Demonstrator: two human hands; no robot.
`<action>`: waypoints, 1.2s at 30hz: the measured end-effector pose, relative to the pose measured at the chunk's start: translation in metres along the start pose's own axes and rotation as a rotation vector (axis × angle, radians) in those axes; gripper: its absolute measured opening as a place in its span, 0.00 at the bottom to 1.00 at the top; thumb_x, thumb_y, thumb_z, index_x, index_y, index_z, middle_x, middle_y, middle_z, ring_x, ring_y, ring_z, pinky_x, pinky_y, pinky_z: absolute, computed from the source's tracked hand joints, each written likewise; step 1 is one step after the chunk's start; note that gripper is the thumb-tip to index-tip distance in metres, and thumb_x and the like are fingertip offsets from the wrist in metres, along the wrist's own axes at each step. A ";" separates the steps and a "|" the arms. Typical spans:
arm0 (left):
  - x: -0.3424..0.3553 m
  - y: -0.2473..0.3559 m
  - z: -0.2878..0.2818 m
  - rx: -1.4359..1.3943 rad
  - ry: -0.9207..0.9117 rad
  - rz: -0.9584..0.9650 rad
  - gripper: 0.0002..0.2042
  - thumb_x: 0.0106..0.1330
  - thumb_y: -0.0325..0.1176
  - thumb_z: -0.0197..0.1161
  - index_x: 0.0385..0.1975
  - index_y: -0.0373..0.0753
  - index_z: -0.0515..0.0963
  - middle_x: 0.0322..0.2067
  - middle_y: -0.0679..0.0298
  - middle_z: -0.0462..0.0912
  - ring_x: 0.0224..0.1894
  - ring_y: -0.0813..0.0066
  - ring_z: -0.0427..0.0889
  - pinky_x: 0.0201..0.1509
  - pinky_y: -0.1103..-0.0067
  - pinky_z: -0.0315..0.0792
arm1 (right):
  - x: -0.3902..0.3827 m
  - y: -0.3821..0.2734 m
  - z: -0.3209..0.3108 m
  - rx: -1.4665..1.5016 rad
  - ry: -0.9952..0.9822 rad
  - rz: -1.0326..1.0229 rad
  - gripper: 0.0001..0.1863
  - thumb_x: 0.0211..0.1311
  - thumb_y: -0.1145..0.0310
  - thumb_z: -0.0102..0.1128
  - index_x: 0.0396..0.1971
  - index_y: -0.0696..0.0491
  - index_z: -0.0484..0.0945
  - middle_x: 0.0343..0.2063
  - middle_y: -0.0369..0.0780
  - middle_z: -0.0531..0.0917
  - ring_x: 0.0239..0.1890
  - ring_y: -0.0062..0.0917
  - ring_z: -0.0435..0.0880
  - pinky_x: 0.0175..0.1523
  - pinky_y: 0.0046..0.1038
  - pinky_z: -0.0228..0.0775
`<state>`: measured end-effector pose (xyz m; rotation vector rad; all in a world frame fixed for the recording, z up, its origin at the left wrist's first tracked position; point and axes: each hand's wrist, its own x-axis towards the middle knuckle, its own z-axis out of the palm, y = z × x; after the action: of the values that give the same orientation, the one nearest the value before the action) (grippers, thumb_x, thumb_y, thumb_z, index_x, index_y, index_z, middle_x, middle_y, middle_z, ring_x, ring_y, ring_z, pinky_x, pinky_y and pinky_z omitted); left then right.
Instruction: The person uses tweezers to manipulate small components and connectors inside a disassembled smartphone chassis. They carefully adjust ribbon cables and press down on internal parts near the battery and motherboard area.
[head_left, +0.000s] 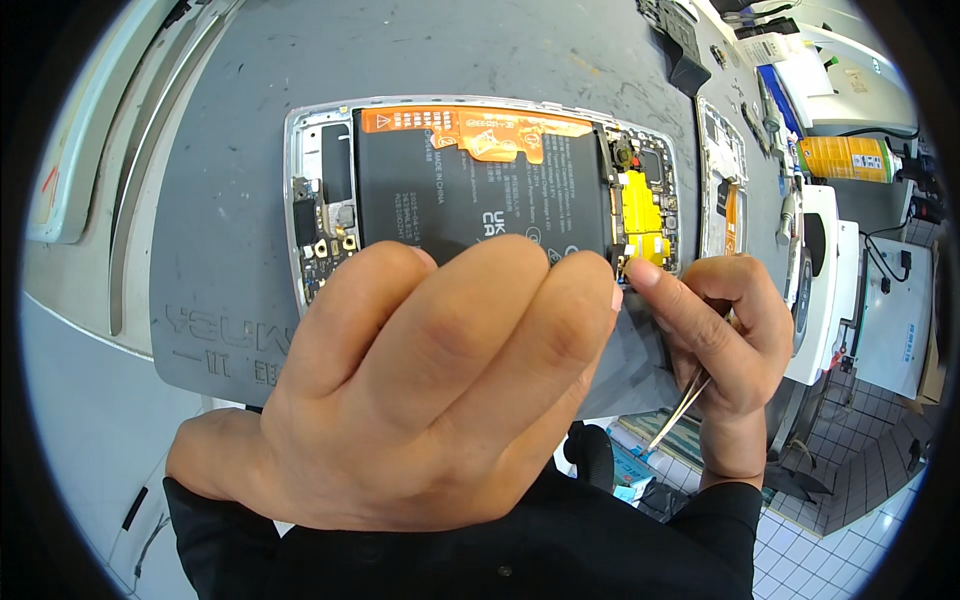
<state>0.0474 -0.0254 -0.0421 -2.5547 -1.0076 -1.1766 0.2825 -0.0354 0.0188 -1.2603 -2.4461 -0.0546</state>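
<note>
An opened phone lies crosswise on a grey work mat, its black battery and orange strip exposed. Yellow film covers part of the circuit board at the phone's right end. Large in front, my left hand is closed, with fingers curled over the phone's near side; whatever they hold is hidden. My right hand keeps a pair of tweezers in its curled fingers, the tips pointing down toward me. Its index fingertip is at the board, just below the yellow film.
Right of the phone lies a second phone frame, with a black bracket farther back. A yellow-orange can lies at the right among cables. A pale tray borders the mat's left side.
</note>
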 end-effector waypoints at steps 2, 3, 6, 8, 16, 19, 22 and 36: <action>0.000 0.000 0.001 -0.010 0.004 -0.004 0.21 0.52 0.31 0.67 0.49 0.48 0.90 0.42 0.71 0.82 0.44 0.70 0.74 0.46 0.73 0.66 | 0.000 0.000 0.000 -0.008 -0.001 -0.005 0.23 0.44 0.72 0.74 0.46 0.48 0.92 0.27 0.32 0.77 0.24 0.17 0.75 0.24 0.19 0.66; 0.000 0.000 0.001 -0.012 0.002 -0.002 0.21 0.51 0.31 0.67 0.49 0.48 0.90 0.42 0.70 0.82 0.45 0.70 0.74 0.46 0.73 0.66 | 0.001 -0.001 0.000 -0.008 -0.002 -0.004 0.24 0.44 0.72 0.74 0.46 0.48 0.92 0.27 0.32 0.77 0.24 0.17 0.75 0.24 0.19 0.66; 0.000 0.000 0.000 -0.026 -0.007 -0.002 0.22 0.50 0.31 0.68 0.49 0.47 0.90 0.43 0.70 0.82 0.45 0.70 0.74 0.46 0.72 0.66 | 0.001 0.000 0.001 -0.003 0.004 -0.001 0.24 0.43 0.72 0.74 0.46 0.48 0.93 0.27 0.32 0.77 0.24 0.17 0.74 0.24 0.20 0.66; 0.001 -0.001 -0.001 -0.035 -0.016 -0.002 0.23 0.49 0.31 0.68 0.49 0.47 0.90 0.43 0.69 0.82 0.45 0.69 0.74 0.46 0.72 0.66 | 0.001 0.001 0.001 0.005 0.009 0.000 0.24 0.43 0.72 0.74 0.46 0.47 0.93 0.27 0.31 0.77 0.24 0.17 0.74 0.24 0.20 0.66; 0.001 -0.001 -0.002 -0.059 -0.026 -0.008 0.22 0.49 0.33 0.68 0.48 0.45 0.90 0.43 0.69 0.83 0.45 0.69 0.75 0.45 0.72 0.65 | 0.000 0.007 0.003 0.037 0.016 -0.020 0.24 0.43 0.72 0.74 0.46 0.47 0.93 0.26 0.31 0.77 0.24 0.17 0.74 0.24 0.20 0.65; 0.005 -0.004 -0.014 -0.048 -0.099 0.030 0.21 0.49 0.34 0.68 0.47 0.43 0.90 0.44 0.68 0.83 0.45 0.69 0.75 0.45 0.72 0.65 | 0.000 0.008 0.003 0.044 0.022 -0.037 0.24 0.43 0.71 0.72 0.46 0.48 0.93 0.27 0.32 0.77 0.24 0.17 0.74 0.24 0.20 0.65; 0.004 -0.006 -0.019 -0.069 -0.117 0.036 0.21 0.49 0.34 0.68 0.47 0.42 0.90 0.44 0.66 0.83 0.44 0.68 0.75 0.45 0.71 0.66 | 0.001 0.007 0.001 0.045 0.005 -0.034 0.24 0.43 0.70 0.69 0.46 0.49 0.93 0.27 0.32 0.78 0.24 0.17 0.74 0.24 0.20 0.64; 0.005 -0.005 -0.016 -0.130 -0.111 0.004 0.24 0.45 0.32 0.68 0.48 0.40 0.89 0.47 0.63 0.83 0.43 0.65 0.75 0.43 0.69 0.66 | 0.002 0.011 0.000 0.037 -0.007 -0.095 0.25 0.43 0.71 0.68 0.47 0.51 0.92 0.27 0.34 0.79 0.24 0.19 0.76 0.24 0.20 0.65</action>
<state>0.0368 -0.0254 -0.0283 -2.7488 -0.9784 -1.1461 0.2901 -0.0271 0.0180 -1.1308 -2.5004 -0.0310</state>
